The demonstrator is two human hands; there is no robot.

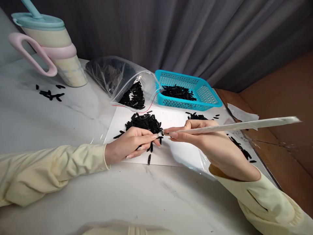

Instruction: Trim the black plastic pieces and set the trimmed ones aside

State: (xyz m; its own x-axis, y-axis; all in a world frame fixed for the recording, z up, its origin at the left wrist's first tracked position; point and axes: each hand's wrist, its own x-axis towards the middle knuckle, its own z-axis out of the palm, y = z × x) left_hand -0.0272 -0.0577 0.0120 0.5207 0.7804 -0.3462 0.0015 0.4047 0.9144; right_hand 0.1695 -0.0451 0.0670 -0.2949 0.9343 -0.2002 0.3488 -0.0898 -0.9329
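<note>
Head view: the left hand [129, 143] pinches a small black piece [161, 132] at its fingertips, resting against the pile of black pieces [144, 123] on a white sheet [171, 121]. The right hand [207, 138] grips a long white rod [234, 126], its tip meeting that piece. Beyond the grip sit a teal basket [207, 94] and a clear bag [114, 78]. No readable writing shows.

Head cam, close, looks fwd/down over table [61, 124].
</note>
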